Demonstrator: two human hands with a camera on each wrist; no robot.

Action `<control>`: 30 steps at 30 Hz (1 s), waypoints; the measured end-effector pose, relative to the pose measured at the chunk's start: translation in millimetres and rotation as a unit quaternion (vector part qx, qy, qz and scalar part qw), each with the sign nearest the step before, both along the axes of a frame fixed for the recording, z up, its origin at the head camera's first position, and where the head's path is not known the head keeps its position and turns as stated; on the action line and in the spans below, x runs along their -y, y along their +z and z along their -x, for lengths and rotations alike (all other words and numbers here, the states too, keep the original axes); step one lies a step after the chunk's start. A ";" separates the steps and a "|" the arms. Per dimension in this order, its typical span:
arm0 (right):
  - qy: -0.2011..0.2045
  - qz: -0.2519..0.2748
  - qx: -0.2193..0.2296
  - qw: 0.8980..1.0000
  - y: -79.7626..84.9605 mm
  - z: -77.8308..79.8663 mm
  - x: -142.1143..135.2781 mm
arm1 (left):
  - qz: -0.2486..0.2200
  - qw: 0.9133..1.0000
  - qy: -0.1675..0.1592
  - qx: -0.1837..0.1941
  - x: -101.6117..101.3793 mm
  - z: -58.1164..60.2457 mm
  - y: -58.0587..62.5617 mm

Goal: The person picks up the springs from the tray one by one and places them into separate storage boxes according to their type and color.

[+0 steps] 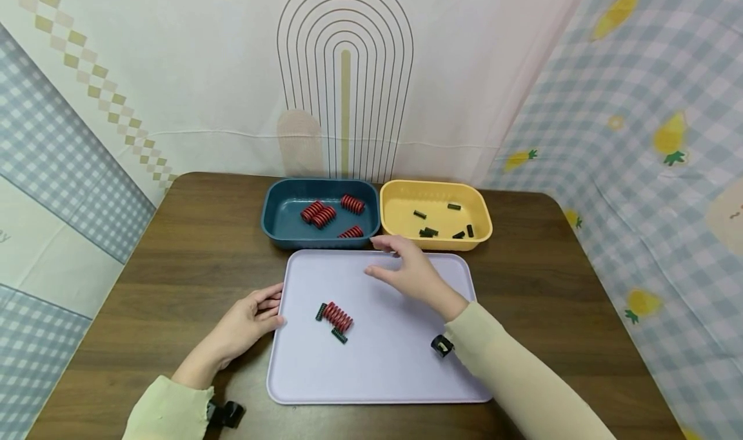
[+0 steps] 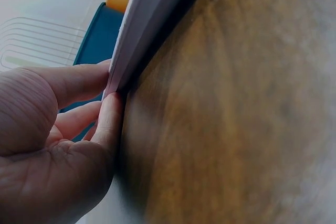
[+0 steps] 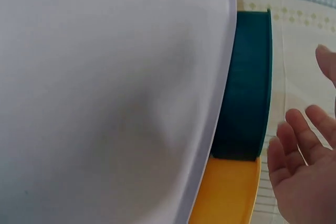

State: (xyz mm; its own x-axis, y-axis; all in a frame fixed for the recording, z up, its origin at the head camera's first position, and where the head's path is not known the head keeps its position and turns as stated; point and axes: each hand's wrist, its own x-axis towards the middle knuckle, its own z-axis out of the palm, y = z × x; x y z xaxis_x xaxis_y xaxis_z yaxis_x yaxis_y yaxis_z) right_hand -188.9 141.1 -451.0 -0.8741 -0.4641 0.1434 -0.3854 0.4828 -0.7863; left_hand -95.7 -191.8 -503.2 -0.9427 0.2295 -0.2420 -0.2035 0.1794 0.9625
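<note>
My left hand (image 1: 246,327) holds the left rim of a pale lilac tray (image 1: 400,362); in the left wrist view the hand's thumb and fingers (image 2: 108,121) meet at that rim. On the tray lie a red coil spring (image 1: 338,317) and two small dark green springs, one (image 1: 320,311) at the red spring's left and one (image 1: 339,335) below it. Above the tray's far part hangs my right hand (image 1: 413,275), thumb and fingers spread, with nothing between them. In the right wrist view its fingers (image 3: 302,140) are loosely bent.
Behind the tray stand a blue bin (image 1: 284,201) with several red springs (image 1: 352,204) and, beside it, a yellow bin (image 1: 400,198) with several dark green springs (image 1: 454,206). All rest on a wooden table (image 1: 540,298) against cloth-covered walls.
</note>
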 end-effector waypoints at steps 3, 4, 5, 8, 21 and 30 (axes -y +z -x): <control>0.036 -0.022 0.019 0.999 -3.5 -6.1 5.3 | -0.002 1.000 -0.001 0.000 0.0 -0.2 -0.4; 0.049 -0.035 0.025 0.998 -5.1 -8.5 7.3 | -0.002 1.000 -0.001 0.000 0.0 -0.2 -0.5; 0.061 -0.051 0.033 0.996 -6.6 -11.2 9.4 | -0.003 1.000 -0.001 0.000 0.1 -0.3 -0.7; 0.100 -0.099 0.049 0.989 -11.8 -19.6 16.5 | -0.004 1.000 -0.001 -0.001 0.2 -0.3 -1.0; 0.172 -0.150 0.073 0.971 -25.3 -37.5 35.2 | -0.001 1.000 -0.003 -0.002 0.0 -1.3 -1.1; 0.179 -0.166 0.047 0.969 -25.3 -40.8 37.8 | -0.010 1.000 -0.007 -0.006 -0.2 -1.3 0.3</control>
State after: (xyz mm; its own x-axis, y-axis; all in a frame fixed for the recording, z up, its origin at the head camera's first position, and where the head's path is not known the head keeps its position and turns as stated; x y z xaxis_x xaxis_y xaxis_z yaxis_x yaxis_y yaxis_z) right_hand -148.1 103.2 -476.4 -0.6502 -0.7471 -0.1378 -0.5091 0.5631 -0.6509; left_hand -94.4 -191.6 -502.9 -0.9423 0.2472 -0.2257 -0.1891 0.1633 0.9683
